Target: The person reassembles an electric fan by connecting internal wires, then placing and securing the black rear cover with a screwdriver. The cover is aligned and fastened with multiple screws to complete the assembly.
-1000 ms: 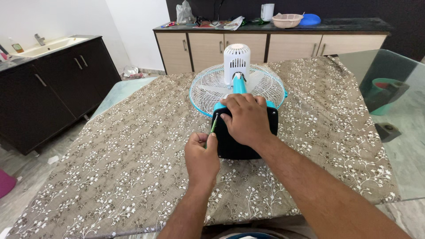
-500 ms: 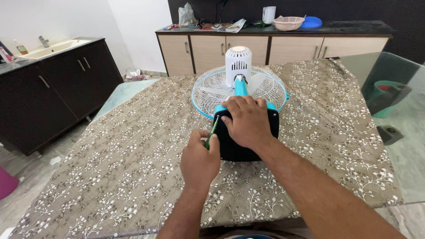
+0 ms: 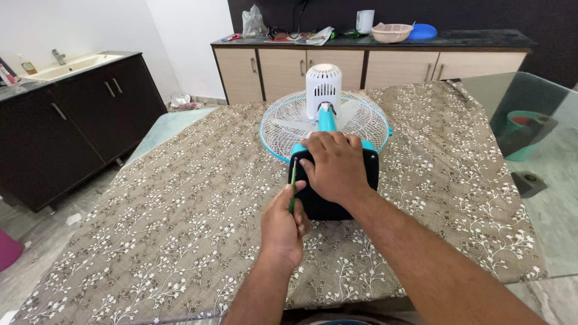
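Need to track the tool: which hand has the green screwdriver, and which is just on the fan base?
The left hand grips the green screwdriver, its tip at the black fan base. The right hand holds no tool; it lies flat on that base.

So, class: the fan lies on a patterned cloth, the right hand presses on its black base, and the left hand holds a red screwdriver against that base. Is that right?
Not quite. In the head view the screwdriver in the left hand is green, not red. The fan, patterned cloth, right hand and black base are as stated.
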